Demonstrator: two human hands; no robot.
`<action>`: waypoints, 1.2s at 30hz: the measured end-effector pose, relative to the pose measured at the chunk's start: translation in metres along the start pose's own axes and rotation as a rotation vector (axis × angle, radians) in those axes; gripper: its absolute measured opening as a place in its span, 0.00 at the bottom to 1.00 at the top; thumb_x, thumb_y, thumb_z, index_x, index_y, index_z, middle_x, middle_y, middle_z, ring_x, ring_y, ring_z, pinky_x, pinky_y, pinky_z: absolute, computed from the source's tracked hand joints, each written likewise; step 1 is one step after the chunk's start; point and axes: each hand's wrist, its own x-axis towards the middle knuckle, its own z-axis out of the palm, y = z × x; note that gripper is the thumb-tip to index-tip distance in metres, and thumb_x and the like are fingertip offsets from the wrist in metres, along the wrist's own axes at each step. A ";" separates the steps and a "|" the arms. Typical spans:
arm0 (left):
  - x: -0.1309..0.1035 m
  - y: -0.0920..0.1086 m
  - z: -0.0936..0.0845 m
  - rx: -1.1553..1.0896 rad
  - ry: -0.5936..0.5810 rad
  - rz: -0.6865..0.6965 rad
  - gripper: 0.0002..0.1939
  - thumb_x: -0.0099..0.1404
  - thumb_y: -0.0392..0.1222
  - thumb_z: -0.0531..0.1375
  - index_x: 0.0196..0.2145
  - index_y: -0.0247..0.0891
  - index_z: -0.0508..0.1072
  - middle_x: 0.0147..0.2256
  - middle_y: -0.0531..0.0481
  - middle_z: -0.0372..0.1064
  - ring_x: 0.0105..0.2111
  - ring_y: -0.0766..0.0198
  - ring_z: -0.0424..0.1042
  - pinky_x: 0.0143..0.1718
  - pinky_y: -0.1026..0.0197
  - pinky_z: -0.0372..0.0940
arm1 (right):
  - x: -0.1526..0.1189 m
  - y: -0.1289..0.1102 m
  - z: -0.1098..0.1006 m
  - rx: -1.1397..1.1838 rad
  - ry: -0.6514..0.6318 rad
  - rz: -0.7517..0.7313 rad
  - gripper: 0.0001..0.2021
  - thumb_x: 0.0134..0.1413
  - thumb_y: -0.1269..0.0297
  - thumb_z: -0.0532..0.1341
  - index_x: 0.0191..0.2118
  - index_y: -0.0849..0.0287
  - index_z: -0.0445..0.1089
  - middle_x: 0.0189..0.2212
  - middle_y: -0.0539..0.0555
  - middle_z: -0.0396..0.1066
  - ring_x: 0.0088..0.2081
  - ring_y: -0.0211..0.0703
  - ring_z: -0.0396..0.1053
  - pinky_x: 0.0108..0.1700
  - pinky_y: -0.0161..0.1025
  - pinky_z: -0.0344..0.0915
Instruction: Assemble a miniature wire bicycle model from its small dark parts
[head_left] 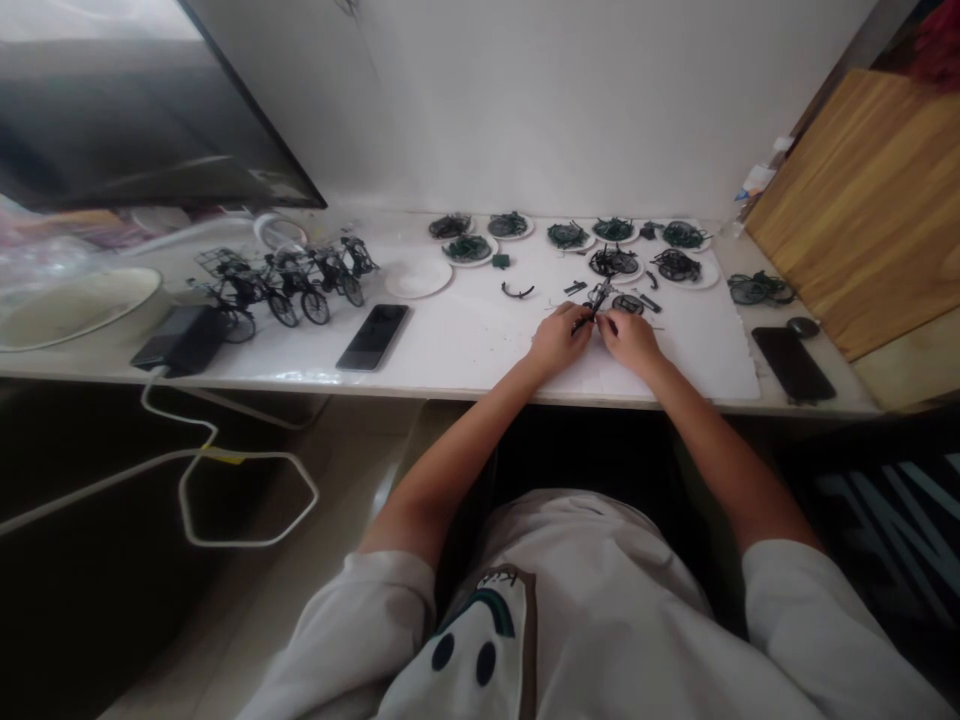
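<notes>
Left hand (562, 338) grips a dark part (581, 323), right hand (631, 340) I cannot tell; its slip may knock the wheel (628, 303) at its twelve o'clock.

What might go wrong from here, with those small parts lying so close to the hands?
The thin dark part at the left hand might slip. The right hand could knock the loose wheel just beyond it. Below the table, the looped cable might snag and tug the black box off the edge.
</notes>
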 end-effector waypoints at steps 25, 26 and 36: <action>0.000 0.001 0.000 -0.003 -0.002 -0.009 0.13 0.74 0.39 0.60 0.52 0.39 0.80 0.50 0.40 0.78 0.47 0.56 0.81 0.49 0.56 0.77 | 0.000 -0.002 -0.001 -0.022 -0.003 0.010 0.20 0.77 0.54 0.53 0.38 0.56 0.78 0.36 0.63 0.82 0.36 0.54 0.75 0.38 0.44 0.59; 0.000 0.001 0.000 -0.005 -0.001 -0.009 0.13 0.74 0.39 0.60 0.52 0.39 0.80 0.50 0.40 0.78 0.47 0.56 0.81 0.49 0.56 0.77 | -0.001 -0.002 -0.001 -0.020 -0.001 0.011 0.20 0.77 0.54 0.53 0.38 0.56 0.78 0.36 0.63 0.82 0.36 0.54 0.75 0.38 0.44 0.59; 0.001 0.001 0.000 -0.007 0.017 -0.016 0.12 0.75 0.36 0.60 0.52 0.39 0.80 0.50 0.40 0.78 0.48 0.56 0.80 0.50 0.55 0.77 | -0.001 -0.003 -0.002 -0.010 -0.006 0.023 0.19 0.78 0.54 0.54 0.39 0.57 0.78 0.37 0.63 0.83 0.38 0.54 0.76 0.39 0.44 0.59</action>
